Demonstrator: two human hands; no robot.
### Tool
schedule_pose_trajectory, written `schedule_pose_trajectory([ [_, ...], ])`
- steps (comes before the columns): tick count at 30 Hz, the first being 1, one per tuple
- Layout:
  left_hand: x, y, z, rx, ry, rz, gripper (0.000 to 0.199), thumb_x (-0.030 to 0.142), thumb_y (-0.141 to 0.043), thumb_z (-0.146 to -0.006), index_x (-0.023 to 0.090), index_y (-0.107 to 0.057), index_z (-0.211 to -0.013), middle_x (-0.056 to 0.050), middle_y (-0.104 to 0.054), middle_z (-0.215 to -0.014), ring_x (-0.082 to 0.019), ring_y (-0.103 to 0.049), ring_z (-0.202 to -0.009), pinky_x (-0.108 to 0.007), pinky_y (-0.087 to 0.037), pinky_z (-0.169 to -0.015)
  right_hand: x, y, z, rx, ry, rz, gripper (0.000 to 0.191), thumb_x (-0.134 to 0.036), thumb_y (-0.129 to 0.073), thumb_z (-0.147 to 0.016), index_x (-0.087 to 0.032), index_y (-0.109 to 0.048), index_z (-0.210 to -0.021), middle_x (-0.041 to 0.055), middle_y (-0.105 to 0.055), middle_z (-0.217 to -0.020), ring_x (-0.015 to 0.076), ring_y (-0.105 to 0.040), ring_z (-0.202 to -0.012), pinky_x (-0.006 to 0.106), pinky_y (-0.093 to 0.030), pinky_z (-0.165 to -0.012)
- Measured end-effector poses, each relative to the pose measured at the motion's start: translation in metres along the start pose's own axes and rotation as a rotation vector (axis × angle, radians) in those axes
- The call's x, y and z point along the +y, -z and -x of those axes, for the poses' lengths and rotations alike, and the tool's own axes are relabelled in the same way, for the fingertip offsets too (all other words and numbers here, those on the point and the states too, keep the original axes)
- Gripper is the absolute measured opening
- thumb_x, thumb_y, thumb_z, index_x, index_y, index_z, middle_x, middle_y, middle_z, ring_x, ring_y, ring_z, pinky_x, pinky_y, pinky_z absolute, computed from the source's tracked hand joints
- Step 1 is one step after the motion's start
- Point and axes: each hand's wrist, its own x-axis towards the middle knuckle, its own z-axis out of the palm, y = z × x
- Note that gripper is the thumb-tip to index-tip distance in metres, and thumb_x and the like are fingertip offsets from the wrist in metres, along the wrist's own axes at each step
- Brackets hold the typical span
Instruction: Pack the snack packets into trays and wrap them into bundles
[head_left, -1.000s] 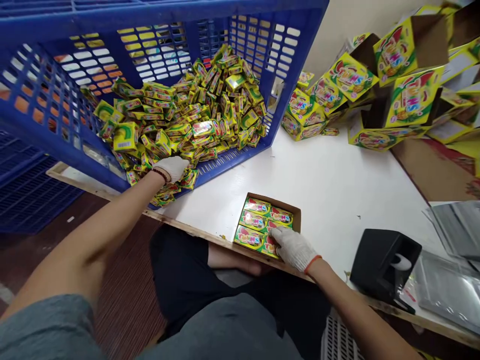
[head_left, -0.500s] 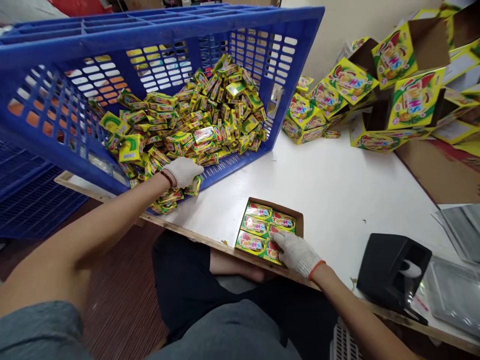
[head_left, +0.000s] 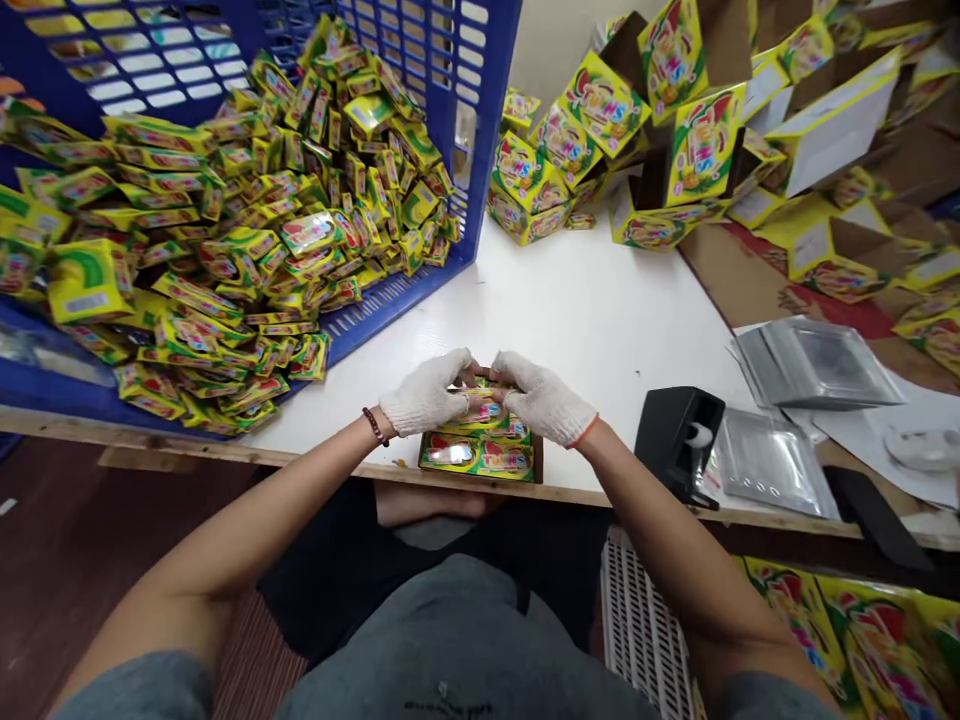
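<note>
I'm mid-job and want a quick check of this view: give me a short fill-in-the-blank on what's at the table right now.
Both the left hand and the right hand wear white knit ____.
Loose yellow-green packets lie heaped in a ____ plastic crate.
The black tape dispenser stands on the white table to the ____ of the cardboard tray.

Missing words: gloves; blue; right.

Close head-worn view, facing forward and down at the left hand (head_left: 424, 393) and right hand (head_left: 538, 397)
</note>
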Motion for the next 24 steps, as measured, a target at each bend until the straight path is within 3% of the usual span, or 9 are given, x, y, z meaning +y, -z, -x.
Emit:
schedule_pose_trajectory([
  [2,-0.006,-0.012,0.005,0.056,-0.061,-0.136,0.03,0.033,-0.064,-0.082,0.02,-0.061,-0.109,-0.008,-0.068,-0.107,-0.024,-0.062,-0.099,-0.037,-0.049,-0.085,0.015,0.007,0.01,-0.039,-0.1,0.12,0.017,-0.015,-0.047,-0.084,-0.019,-0.06,-0.094,0.0014,-0.062,-0.087,0.0155,-0.053,-0.079,0.025,-0.041,-0.074],
  [5,-0.016,-0.031,0.018,-0.033,-0.215,-0.3,0.018,0.031,-0.061,-0.086,0.021,-0.067,-0.099,-0.009,-0.068,-0.108,-0.026,-0.06,-0.107,-0.042,-0.045,-0.096,0.033,0.005,0.02,-0.094,-0.254,0.319,0.022,-0.012,-0.046,-0.085,-0.019,-0.064,-0.097,0.0048,-0.065,-0.095,0.0164,-0.056,-0.084,0.025,-0.041,-0.074],
  [8,-0.022,-0.045,0.034,-0.092,-0.304,-0.346,0.015,0.031,-0.058,-0.089,0.021,-0.069,-0.091,-0.008,-0.069,-0.107,-0.025,-0.059,-0.107,-0.044,-0.043,-0.1,0.037,-0.009,0.021,-0.172,-0.272,0.491,0.027,-0.013,-0.045,-0.09,-0.02,-0.065,-0.105,0.0078,-0.066,-0.103,0.0182,-0.059,-0.087,0.026,-0.041,-0.073],
  [10,-0.029,-0.043,0.043,-0.006,-0.285,-0.36,0.016,0.03,-0.056,-0.09,0.022,-0.069,-0.093,-0.008,-0.067,-0.115,-0.025,-0.057,-0.11,-0.043,-0.043,-0.101,0.034,-0.019,0.021,-0.226,-0.227,0.63,0.03,-0.015,-0.043,-0.093,-0.019,-0.063,-0.114,0.0108,-0.066,-0.108,0.0212,-0.06,-0.09,0.029,-0.041,-0.072],
  [13,-0.051,-0.017,0.054,0.15,-0.069,-0.463,0.017,0.025,-0.053,-0.089,0.02,-0.067,-0.096,-0.012,-0.063,-0.118,-0.026,-0.055,-0.11,-0.043,-0.045,-0.096,0.029,-0.032,0.023,-0.279,-0.122,0.831,0.031,-0.017,-0.042,-0.095,-0.016,-0.063,-0.118,0.0167,-0.066,-0.112,0.0278,-0.06,-0.099,0.036,-0.041,-0.077],
  [18,-0.103,0.058,0.07,0.206,0.553,-0.837,0.026,0.027,-0.056,-0.085,0.015,-0.061,-0.107,-0.018,-0.057,-0.116,-0.033,-0.053,-0.107,-0.045,-0.042,-0.087,0.027,-0.049,0.018,-0.385,-0.074,0.95,0.03,-0.015,-0.043,-0.094,-0.011,-0.069,-0.108,0.0209,-0.068,-0.11,0.0326,-0.06,-0.103,0.043,-0.039,-0.084],
  [20,-0.119,0.079,0.073,0.211,0.632,-0.908,0.026,0.025,-0.05,-0.089,0.015,-0.059,-0.111,-0.02,-0.052,-0.125,-0.034,-0.048,-0.113,-0.048,-0.038,-0.089,0.026,-0.053,0.015,-0.396,-0.078,0.946,0.03,-0.015,-0.044,-0.093,-0.01,-0.069,-0.109,0.0216,-0.068,-0.11,0.0323,-0.061,-0.103,0.043,-0.039,-0.085],
  [22,-0.131,0.091,0.073,0.201,0.626,-0.9,0.025,0.022,-0.043,-0.092,0.015,-0.061,-0.108,-0.019,-0.05,-0.128,-0.033,-0.046,-0.115,-0.048,-0.035,-0.089,0.026,-0.054,0.013,-0.376,-0.071,0.923,0.029,-0.018,-0.044,-0.094,-0.012,-0.068,-0.111,0.0205,-0.068,-0.113,0.0306,-0.061,-0.102,0.042,-0.038,-0.085],
  [24,-0.139,0.098,0.072,0.179,0.591,-0.867,0.021,0.028,-0.052,-0.088,0.016,-0.062,-0.101,-0.018,-0.05,-0.13,-0.034,-0.044,-0.117,-0.048,-0.034,-0.09,0.028,-0.055,0.013,-0.336,-0.069,0.907,0.029,-0.022,-0.044,-0.095,-0.014,-0.066,-0.113,0.018,-0.066,-0.119,0.0286,-0.061,-0.103,0.04,-0.038,-0.085],
])
